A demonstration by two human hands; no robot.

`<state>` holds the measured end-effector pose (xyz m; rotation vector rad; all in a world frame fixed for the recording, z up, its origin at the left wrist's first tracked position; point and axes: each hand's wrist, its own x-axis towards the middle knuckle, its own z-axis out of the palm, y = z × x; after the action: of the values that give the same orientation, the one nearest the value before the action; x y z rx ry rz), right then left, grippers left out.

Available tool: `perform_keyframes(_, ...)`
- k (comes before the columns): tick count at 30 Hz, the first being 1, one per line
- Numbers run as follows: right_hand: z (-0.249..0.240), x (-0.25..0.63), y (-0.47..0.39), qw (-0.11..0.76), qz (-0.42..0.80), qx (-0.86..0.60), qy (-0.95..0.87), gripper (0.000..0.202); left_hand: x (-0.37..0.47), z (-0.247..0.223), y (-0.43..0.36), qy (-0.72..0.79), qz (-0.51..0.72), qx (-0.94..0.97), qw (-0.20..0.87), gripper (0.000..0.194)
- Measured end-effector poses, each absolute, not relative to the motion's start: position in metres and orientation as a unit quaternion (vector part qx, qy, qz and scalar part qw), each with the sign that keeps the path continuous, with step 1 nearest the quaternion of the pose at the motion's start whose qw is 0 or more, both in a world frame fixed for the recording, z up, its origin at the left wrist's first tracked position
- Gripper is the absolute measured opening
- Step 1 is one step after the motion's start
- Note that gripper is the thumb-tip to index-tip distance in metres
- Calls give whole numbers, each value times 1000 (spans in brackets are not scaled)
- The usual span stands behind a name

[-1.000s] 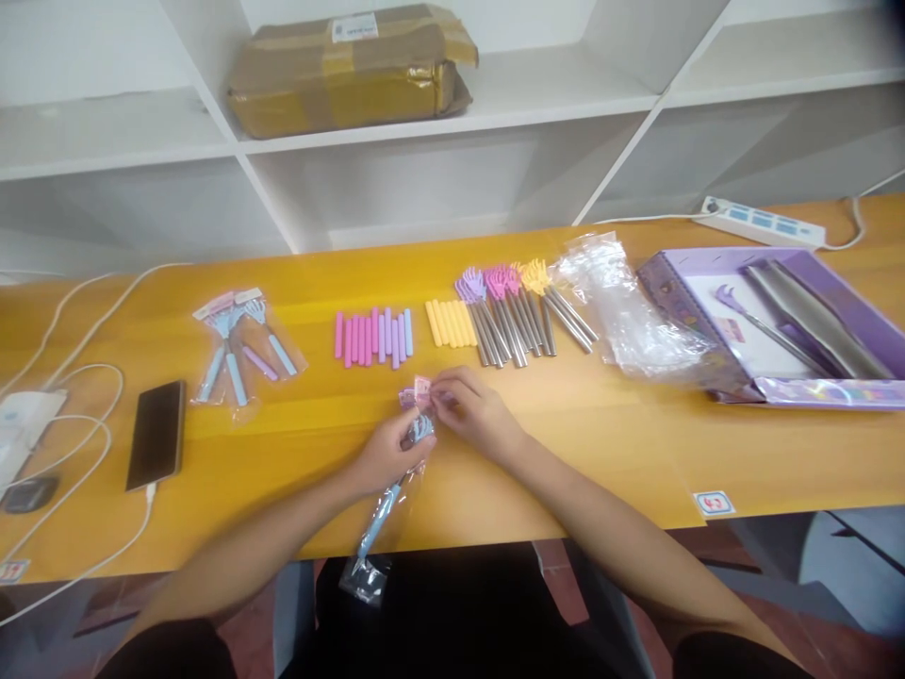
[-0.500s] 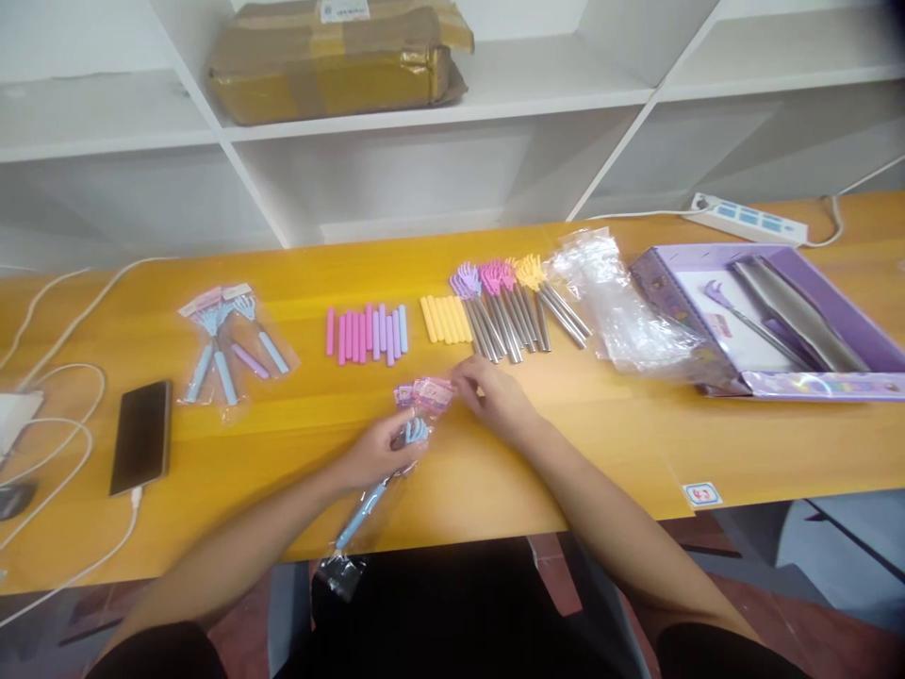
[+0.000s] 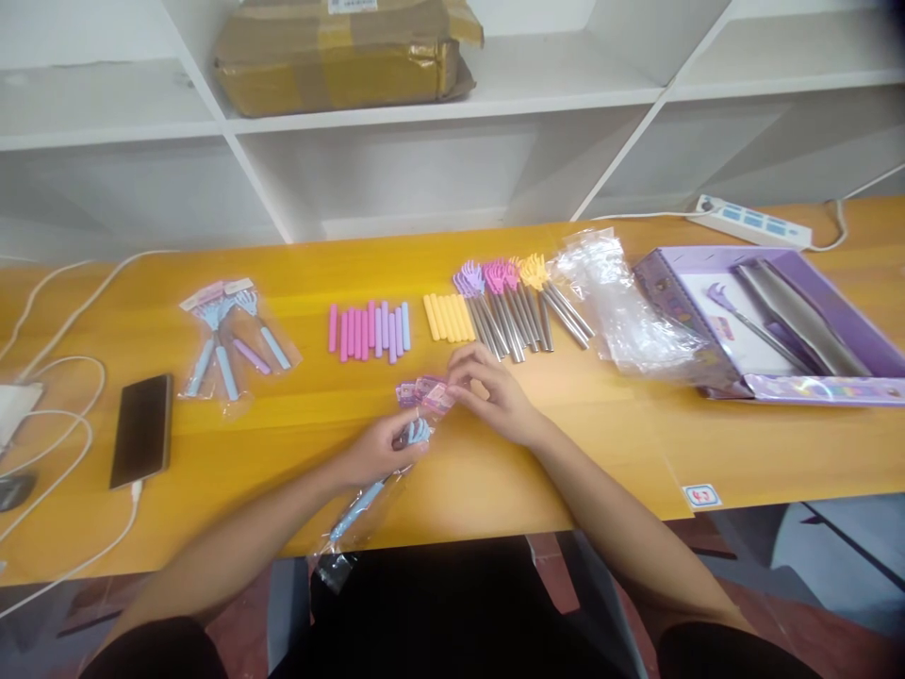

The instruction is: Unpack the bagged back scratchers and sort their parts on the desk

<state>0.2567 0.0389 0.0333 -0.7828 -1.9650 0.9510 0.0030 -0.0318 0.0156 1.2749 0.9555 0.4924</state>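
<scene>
Holding the bagged blue scratcher (image 3: 357,509), the left hand (image 3: 382,445) is closed around its head end, so that the handle slants down and the foot of the bag reaches past the table's front edge. The right hand (image 3: 495,391) has thumb and fingertips pinched on the edge of the pink cards (image 3: 438,396) just above that head. The 2 hands are close but apart; whether the cards sit inside the bag or against it, I cannot tell.

As I judge it, packing is at an early stage. On the left lie bagged scratchers (image 3: 226,372), overlapping, with cards at their tops, and these look done. Much remains loose: pink, purple and blue sleeves (image 3: 357,332) in a row, yellow sleeves (image 3: 449,318) beside steel rods (image 3: 501,325) with purple, pink and yellow claw heads, and a heap of clear bags (image 3: 636,321) to their right.

All of this rests on a glossy yellow-brown wooden table (image 3: 537,481). A purple tray-like box (image 3: 820,389) stands at its right, with 1 purple-headed scratcher inside; a phone (image 3: 141,429) on a white cable lies at the left. A power strip (image 3: 756,222) sits at the back. Behind rise white shelves (image 3: 537,80) bearing a taped carton (image 3: 339,71); reddish flooring (image 3: 558,575) shows below.
</scene>
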Motion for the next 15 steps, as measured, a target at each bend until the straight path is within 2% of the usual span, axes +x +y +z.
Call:
perform_keyframes(4,36,259,38,432,368,-349,-746,26,3,18,-33,416,209,569,678,70)
perform_keyframes(9,32,268,47,512,388,-429,-635,34,1,23,-37,395,175,582,690,62)
perform_keyframes(11,26,268,50,496,419,-460,-606,36,1,26,-38,388,164,593,687,57)
perform_keyframes(15,15,257,48,377,413,-475,-679,40,3,26,-38,385,171,581,696,45)
